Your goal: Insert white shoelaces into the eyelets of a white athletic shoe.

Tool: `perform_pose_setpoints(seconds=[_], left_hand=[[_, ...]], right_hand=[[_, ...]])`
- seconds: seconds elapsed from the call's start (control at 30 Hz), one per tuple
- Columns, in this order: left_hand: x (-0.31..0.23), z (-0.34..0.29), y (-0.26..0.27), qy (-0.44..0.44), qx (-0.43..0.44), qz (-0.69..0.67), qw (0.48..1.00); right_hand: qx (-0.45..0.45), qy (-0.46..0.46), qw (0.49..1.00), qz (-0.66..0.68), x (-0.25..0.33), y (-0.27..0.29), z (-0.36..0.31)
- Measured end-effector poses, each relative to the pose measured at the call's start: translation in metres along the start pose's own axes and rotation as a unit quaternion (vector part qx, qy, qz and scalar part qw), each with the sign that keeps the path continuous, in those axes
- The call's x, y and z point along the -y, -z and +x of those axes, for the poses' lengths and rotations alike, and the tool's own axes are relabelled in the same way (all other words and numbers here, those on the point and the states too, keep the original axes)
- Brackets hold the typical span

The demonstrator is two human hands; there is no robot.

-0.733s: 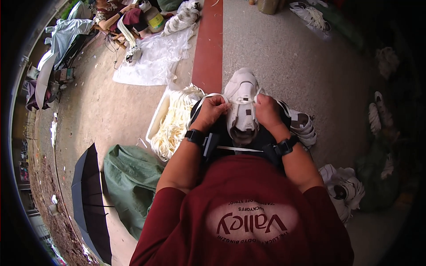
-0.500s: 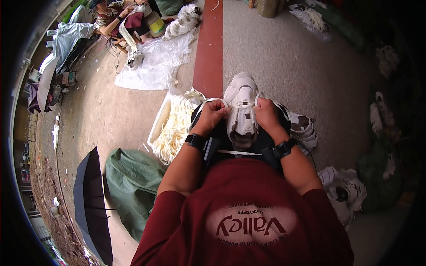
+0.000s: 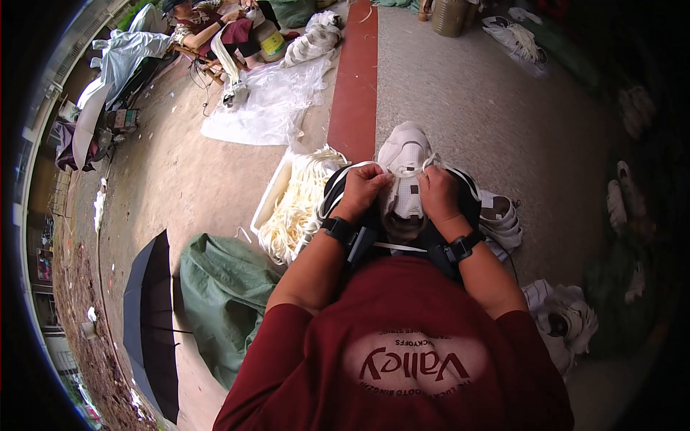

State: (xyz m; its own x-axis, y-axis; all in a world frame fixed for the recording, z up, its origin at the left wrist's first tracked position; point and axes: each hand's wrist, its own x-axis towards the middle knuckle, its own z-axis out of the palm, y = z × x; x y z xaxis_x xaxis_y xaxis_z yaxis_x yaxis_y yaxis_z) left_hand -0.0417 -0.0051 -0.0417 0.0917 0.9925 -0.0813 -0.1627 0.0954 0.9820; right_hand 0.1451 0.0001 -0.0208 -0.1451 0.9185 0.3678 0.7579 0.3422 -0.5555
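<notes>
A white sneaker [image 3: 406, 147] rests on my lap with its toe pointing away from me. My left hand [image 3: 366, 188] pinches a cream shoelace [image 3: 345, 172] at the left side of the lacing. At the right side, my right hand [image 3: 437, 188] has its fingers closed on the other part of the lace, near the eyelets. Between the hands, the lace crosses the shoe's upper, and loose lengths loop back over both wrists. The fingertips hide the exact eyelets.
Left of my lap stands a white tray [image 3: 270, 192] heaped with cream laces [image 3: 298, 201]. A green sack [image 3: 219, 294] and a black umbrella [image 3: 152, 323] lie beyond it. More shoes [image 3: 501, 219] sit at my right. A co-worker [image 3: 208, 25] sits at the far left by plastic sheeting [image 3: 262, 108].
The view has shifted, so the scene sits further right. My hands have drawn slightly closer together over the sneaker, and the right hand has turned inward at the lacing.
</notes>
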Motion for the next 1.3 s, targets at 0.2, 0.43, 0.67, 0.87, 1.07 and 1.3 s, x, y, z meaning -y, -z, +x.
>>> perform_pose_setpoints(seconds=[0.2, 0.43, 0.67, 0.87, 1.07, 1.3], left_hand=[[0.006, 0.005, -0.011, 0.002, -0.042, 0.016, 0.999], [0.014, 0.004, -0.012, -0.019, -0.061, 0.131, 0.989], [-0.003, 0.02, -0.016, -0.058, -0.089, 0.342, 0.934], [0.021, 0.027, -0.012, -0.016, -0.109, 0.221, 0.969], [0.012, -0.005, -0.033, -0.175, -0.103, 0.447, 0.871], [-0.028, -0.015, -0.041, -0.195, 0.065, 0.623, 0.755]], right_hand=[[0.056, 0.055, 0.995, -0.069, -0.001, -0.001, -0.018], [-0.048, 0.073, 0.996, 0.02, -0.016, -0.008, -0.022], [-0.008, 0.137, 0.99, 0.017, 0.018, 0.003, 0.0], [0.012, 0.175, 0.984, 0.046, 0.003, -0.017, -0.001], [0.022, 0.178, 0.984, 0.006, 0.0, -0.017, -0.015], [-0.009, 0.185, 0.983, 0.001, -0.005, -0.028, -0.001]])
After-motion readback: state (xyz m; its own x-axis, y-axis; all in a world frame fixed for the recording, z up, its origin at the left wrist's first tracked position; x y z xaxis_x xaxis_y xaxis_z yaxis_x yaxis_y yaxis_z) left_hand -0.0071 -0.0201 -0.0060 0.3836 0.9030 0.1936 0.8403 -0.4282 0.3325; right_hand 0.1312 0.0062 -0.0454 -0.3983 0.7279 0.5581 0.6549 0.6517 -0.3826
